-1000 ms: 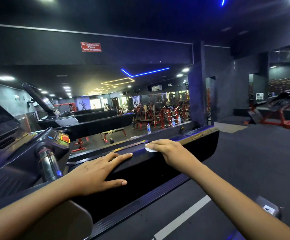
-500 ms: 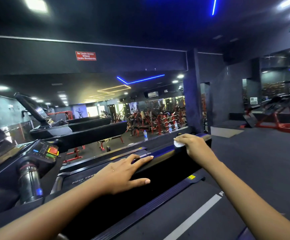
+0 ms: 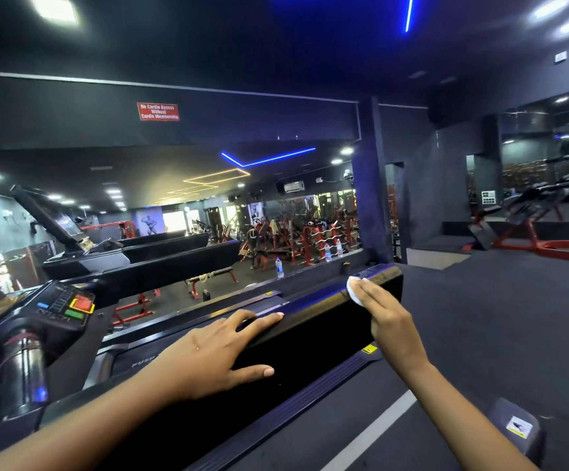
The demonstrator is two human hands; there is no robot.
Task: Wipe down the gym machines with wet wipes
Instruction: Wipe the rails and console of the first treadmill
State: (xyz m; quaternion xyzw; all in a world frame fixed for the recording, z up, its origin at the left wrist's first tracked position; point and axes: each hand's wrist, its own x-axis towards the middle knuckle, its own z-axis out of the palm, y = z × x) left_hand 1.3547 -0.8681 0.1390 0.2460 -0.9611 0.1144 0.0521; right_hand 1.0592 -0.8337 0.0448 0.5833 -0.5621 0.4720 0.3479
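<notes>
The white wet wipe [image 3: 353, 291] lies on the top edge of the treadmill's black side rail [image 3: 310, 338], close to its far end. The right hand [image 3: 386, 321] presses it there with straight fingers; the thumb seems tucked behind the rail, though that is hard to see. The left hand [image 3: 215, 351] rests flat and spread on the rail nearer the camera, thumb down its outer face. The console [image 3: 62, 305] stands to the left. Dark open floor [image 3: 497, 317] stretches right of the rail.
</notes>
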